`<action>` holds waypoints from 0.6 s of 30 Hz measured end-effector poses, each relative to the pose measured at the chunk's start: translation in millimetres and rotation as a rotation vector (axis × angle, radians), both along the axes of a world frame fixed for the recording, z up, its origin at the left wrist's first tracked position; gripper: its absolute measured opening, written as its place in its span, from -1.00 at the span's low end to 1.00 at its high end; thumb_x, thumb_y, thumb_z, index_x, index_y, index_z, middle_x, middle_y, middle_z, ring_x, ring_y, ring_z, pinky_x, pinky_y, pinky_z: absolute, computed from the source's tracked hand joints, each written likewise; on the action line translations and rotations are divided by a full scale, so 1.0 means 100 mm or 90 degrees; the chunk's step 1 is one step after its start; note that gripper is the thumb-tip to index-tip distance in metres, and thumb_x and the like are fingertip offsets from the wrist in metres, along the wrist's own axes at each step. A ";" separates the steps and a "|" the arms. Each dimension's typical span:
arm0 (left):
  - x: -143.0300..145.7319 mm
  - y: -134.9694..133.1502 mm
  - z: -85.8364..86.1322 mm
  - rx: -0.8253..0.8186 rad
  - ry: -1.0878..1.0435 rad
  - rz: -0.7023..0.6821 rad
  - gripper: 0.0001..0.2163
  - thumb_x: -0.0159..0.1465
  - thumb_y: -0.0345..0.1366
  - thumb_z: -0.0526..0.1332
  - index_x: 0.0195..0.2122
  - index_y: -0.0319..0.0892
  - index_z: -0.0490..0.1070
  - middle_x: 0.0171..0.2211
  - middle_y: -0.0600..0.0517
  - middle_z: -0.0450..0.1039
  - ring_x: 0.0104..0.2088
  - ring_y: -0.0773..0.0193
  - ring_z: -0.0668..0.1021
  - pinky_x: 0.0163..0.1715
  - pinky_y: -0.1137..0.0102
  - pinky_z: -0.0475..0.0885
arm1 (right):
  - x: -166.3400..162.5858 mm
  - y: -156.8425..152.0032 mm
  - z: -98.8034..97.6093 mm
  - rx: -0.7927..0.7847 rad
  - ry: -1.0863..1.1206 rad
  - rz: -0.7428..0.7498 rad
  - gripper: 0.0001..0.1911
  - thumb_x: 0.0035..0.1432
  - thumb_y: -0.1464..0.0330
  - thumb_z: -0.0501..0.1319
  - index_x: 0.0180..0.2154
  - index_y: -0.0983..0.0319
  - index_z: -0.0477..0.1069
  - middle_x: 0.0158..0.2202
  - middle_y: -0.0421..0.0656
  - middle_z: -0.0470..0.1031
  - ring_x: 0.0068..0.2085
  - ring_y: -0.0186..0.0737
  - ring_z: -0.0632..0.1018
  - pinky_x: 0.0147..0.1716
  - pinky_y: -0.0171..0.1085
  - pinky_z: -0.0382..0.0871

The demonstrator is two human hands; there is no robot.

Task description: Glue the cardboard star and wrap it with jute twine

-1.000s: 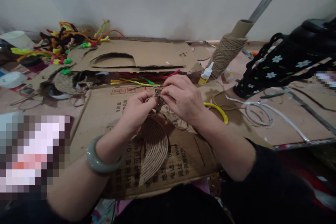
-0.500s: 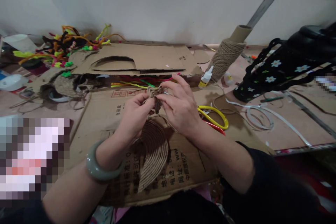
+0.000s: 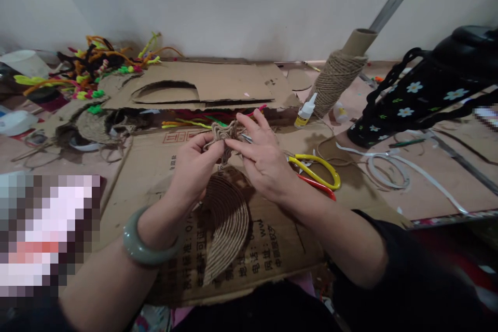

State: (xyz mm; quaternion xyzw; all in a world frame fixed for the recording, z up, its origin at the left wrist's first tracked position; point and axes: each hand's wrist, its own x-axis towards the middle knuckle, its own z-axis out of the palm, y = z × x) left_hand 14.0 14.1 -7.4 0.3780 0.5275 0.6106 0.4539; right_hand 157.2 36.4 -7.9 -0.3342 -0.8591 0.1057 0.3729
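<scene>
My left hand [image 3: 196,166] is closed on a small star-shaped piece of twine [image 3: 226,132], its thumb lying along the near side. My right hand [image 3: 260,158] meets the same twine star from the right; a fingertip presses at its middle while other fingers stretch out beyond. Part of the star is hidden behind my fingers. Below my hands, a leaf-like curved mat of coiled twine [image 3: 229,223] lies on the printed cardboard [image 3: 148,202]. Scissors with yellow and red handles [image 3: 319,168] rest just right of my right hand, their blades partly covered by it.
Behind stand a twine spool [image 3: 338,80] and a small glue bottle [image 3: 305,111]. A black flowered flask [image 3: 412,93] is at right, near a coiled white strip [image 3: 389,171]. Colourful pipe cleaners [image 3: 97,62] pile up at back left, beside a cut cardboard sheet [image 3: 229,80].
The twine star has turned so more of its face shows, and it sits slightly further left. My right fingers have shifted left with it. The coiled mat stays put.
</scene>
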 end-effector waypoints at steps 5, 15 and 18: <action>-0.01 -0.01 0.00 -0.020 0.029 -0.033 -0.96 0.00 -0.37 0.28 -0.50 -0.20 0.45 -0.58 0.14 0.39 -0.59 0.46 0.34 -0.57 0.51 0.21 | 0.03 0.02 0.04 0.042 -0.006 -0.018 -0.71 0.14 0.50 0.06 -0.21 0.20 0.52 0.17 -0.07 0.27 0.30 0.05 0.04 0.17 0.16 0.12; 0.03 -0.07 0.06 -0.105 0.055 -0.165 -0.88 -0.03 -0.33 0.33 -0.46 -0.23 0.48 -0.56 0.08 0.43 -0.56 0.41 0.39 -0.53 0.49 0.25 | 0.23 0.27 0.15 0.060 0.025 0.050 -0.88 0.13 0.38 0.17 -0.35 0.22 0.48 -0.09 -0.06 0.46 0.09 -0.12 0.40 0.19 0.13 0.11; 0.02 -0.08 0.04 -0.112 0.103 -0.183 -0.92 0.01 -0.32 0.29 -0.49 -0.22 0.46 -0.59 0.11 0.38 -0.60 0.44 0.34 -0.59 0.50 0.18 | 0.25 0.29 0.16 0.033 0.009 0.066 -0.92 0.10 0.37 0.20 -0.36 0.21 0.47 -0.06 -0.07 0.44 0.10 -0.13 0.38 0.18 0.12 0.13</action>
